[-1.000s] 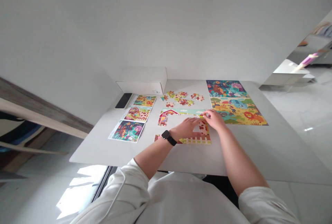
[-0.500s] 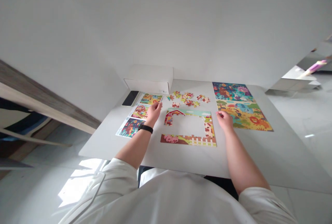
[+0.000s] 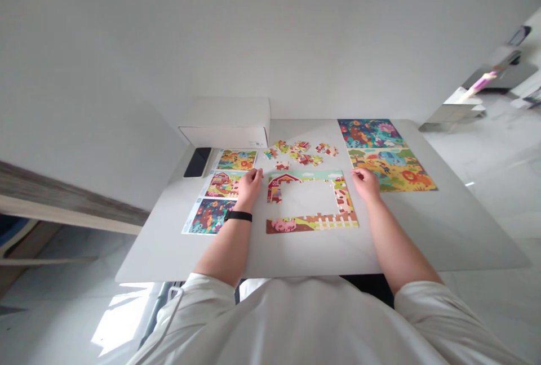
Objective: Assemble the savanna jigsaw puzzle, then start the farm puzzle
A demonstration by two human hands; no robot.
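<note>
My left hand [image 3: 249, 186], with a black band on its wrist, rests with curled fingers at the right edge of a reference sheet [image 3: 195, 213] printed with three pictures. Across from it, my right hand [image 3: 366, 182] is closed too, between the puzzle frame and the finished puzzles. Whatever either hand may hold is hidden. Between the hands lies a farm jigsaw puzzle [image 3: 291, 225]: its border is joined, with a red barn, pig, cow and white fence around a bare middle. Several loose puzzle pieces [image 3: 302, 157] are scattered behind it, and a cow-patterned piece [image 3: 282, 165] lies nearest its top edge.
Two assembled puzzles, a dark night scene [image 3: 372, 133] and a yellow safari scene [image 3: 391, 169], lie at the right. At the back left stand a white box [image 3: 224, 135] and a phone [image 3: 198, 162]. A wall borders the white table [image 3: 456, 235] behind.
The head view has shifted and turned slightly, so everything sits at a new angle. Both hands stay closed beside the puzzle, and the pieces look unmoved.
</note>
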